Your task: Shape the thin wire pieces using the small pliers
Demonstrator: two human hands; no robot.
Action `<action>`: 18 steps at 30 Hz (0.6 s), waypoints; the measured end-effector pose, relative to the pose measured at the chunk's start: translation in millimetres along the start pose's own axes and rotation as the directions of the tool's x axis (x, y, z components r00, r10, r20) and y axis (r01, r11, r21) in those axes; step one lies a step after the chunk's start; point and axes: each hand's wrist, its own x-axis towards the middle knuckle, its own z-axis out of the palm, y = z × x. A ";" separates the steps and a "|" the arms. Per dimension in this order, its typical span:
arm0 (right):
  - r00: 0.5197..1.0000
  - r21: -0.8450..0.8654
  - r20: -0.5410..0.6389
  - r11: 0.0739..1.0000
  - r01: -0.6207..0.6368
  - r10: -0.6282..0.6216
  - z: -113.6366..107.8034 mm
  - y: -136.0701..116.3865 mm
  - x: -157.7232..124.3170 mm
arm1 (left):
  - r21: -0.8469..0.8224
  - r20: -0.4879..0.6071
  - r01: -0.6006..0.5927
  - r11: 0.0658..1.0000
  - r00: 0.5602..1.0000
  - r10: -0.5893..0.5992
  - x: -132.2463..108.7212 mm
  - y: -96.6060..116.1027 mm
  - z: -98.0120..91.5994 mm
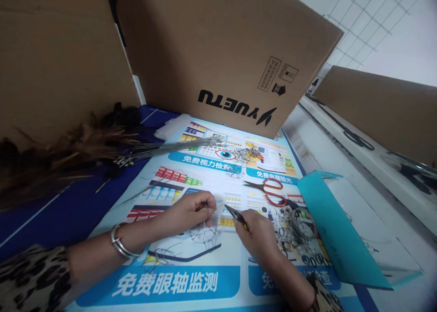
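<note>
My left hand [200, 208] pinches a thin wire piece [208, 234] whose loops hang down below the fingers. Close by on the right, my right hand [256, 232] is closed around a pair of pliers [235, 215], the dark tips pointing up and left toward a wire end. The tips look near that wire; whether they grip it I cannot tell. Beyond my right hand lie scissors [273, 192] with red-orange handles. Loose wire bits [160, 255] rest on the printed sheet below my left wrist.
A bundle of straight wires [184, 143] lies at the back left, near brown feathers [75, 143]. To the right are a wire coil [303, 223], black rings [316, 260] and a teal-edged box [344, 239]. A large cardboard box [211, 43] stands behind.
</note>
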 end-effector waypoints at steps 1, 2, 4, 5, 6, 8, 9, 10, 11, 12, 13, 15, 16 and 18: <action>1.000 -0.003 0.002 1.000 0.002 -0.002 0.3 -0.2 0.0 | -0.014 0.002 0.002 1.000 1.000 -0.002 0.2 -0.7 0.1; 1.000 -0.006 0.003 1.000 0.005 -0.005 0.7 -0.2 0.1 | -0.031 0.003 -0.001 1.000 1.000 0.001 0.1 -1.1 0.2; 1.000 -0.009 0.004 1.000 0.013 -0.013 1.6 0.0 0.7 | -0.067 0.001 -0.011 0.998 1.000 0.011 -0.5 -0.8 0.7; 1.000 -0.010 0.005 1.000 0.014 -0.014 2.1 0.2 1.3 | -0.082 -0.003 -0.016 0.997 1.000 0.016 -0.9 -0.3 1.0; 1.000 -0.011 0.006 1.000 0.012 -0.012 2.5 0.4 1.9 | -0.091 -0.006 -0.020 0.996 1.000 0.019 -1.4 0.2 1.3; 1.000 -0.013 0.010 1.000 0.006 -0.006 3.5 0.5 3.0 | -0.093 -0.007 -0.031 0.995 0.999 0.031 -1.9 1.0 1.6; 1.000 -0.013 0.012 1.000 0.005 -0.005 3.9 0.4 3.3 | -0.089 -0.006 -0.039 0.995 0.999 0.038 -2.0 1.2 1.7; 1.000 -0.012 0.014 1.000 0.004 -0.004 4.3 0.2 3.4 | -0.085 -0.004 -0.045 0.995 0.999 0.045 -2.0 1.2 1.7; 1.000 -0.009 0.014 1.000 0.004 -0.004 4.6 -0.1 3.2 | -0.082 -0.001 -0.049 0.995 0.999 0.049 -2.0 1.1 1.7; 1.000 -0.006 0.014 1.000 0.005 -0.005 4.9 -0.6 2.9 | -0.080 -0.001 -0.051 0.995 0.999 0.051 -1.9 0.8 1.6; 1.000 -0.002 0.015 1.000 0.004 -0.004 5.1 -1.1 2.4 | -0.080 -0.002 -0.052 0.995 0.999 0.052 -1.9 0.5 1.6; 1.000 0.005 0.018 1.000 0.005 -0.005 5.4 -2.1 1.5 | -0.081 0.000 -0.050 0.995 0.999 0.051 -2.0 -0.2 1.7; 1.000 0.009 0.017 1.000 0.008 -0.008 5.5 -2.5 1.1 | -0.080 0.001 -0.049 0.996 0.999 0.049 -2.1 -0.4 1.7; 1.000 0.020 0.011 1.000 0.016 -0.016 5.8 -3.1 0.6 | -0.077 0.004 -0.046 0.996 0.999 0.046 -2.1 -0.5 1.9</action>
